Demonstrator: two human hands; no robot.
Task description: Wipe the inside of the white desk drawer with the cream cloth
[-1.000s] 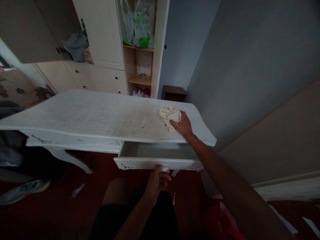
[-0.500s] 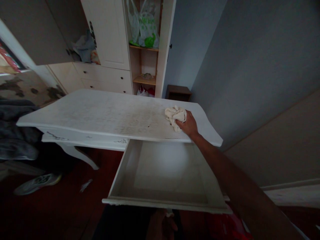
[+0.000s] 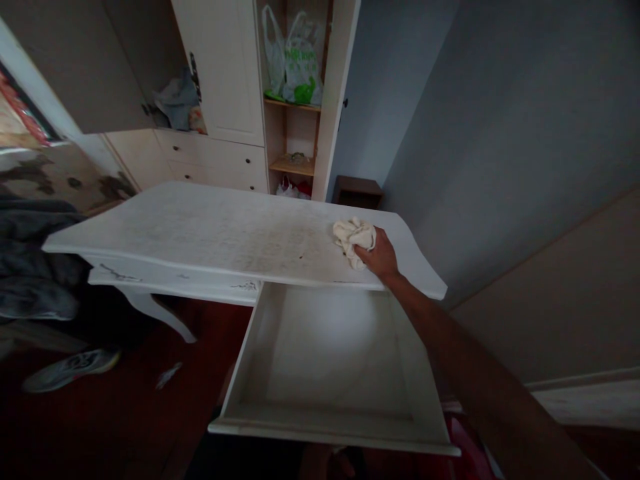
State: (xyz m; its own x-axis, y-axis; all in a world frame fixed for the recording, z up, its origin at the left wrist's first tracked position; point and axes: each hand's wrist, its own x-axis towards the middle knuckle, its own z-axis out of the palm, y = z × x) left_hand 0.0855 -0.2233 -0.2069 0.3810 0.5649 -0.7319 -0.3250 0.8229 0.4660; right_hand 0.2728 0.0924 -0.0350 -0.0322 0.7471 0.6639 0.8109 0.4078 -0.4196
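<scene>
A crumpled cream cloth (image 3: 354, 239) lies pressed on the right part of the white desk top (image 3: 225, 220), and my right hand (image 3: 381, 256) is closed on it. Dark smudges mark the desk's middle, left of the cloth. Below the desk edge, a white drawer (image 3: 335, 353) is pulled out, with nothing in it. My left hand (image 3: 333, 461) is low at the bottom edge, beneath the drawer front, dark and mostly hidden, so its fingers cannot be made out well.
Behind the desk stands a white wardrobe (image 3: 225, 73) with plastic bags (image 3: 301, 70) on an open shelf. A small brown cabinet (image 3: 357, 190) is by the wall. Dark clothing (image 3: 37, 267) hangs at left above a shoe (image 3: 73, 369) on the floor.
The drawer front appears lower and covers more of my left hand. The view has shifted slightly; my right hand and the cloth stay at nearly the same place on the desk.
</scene>
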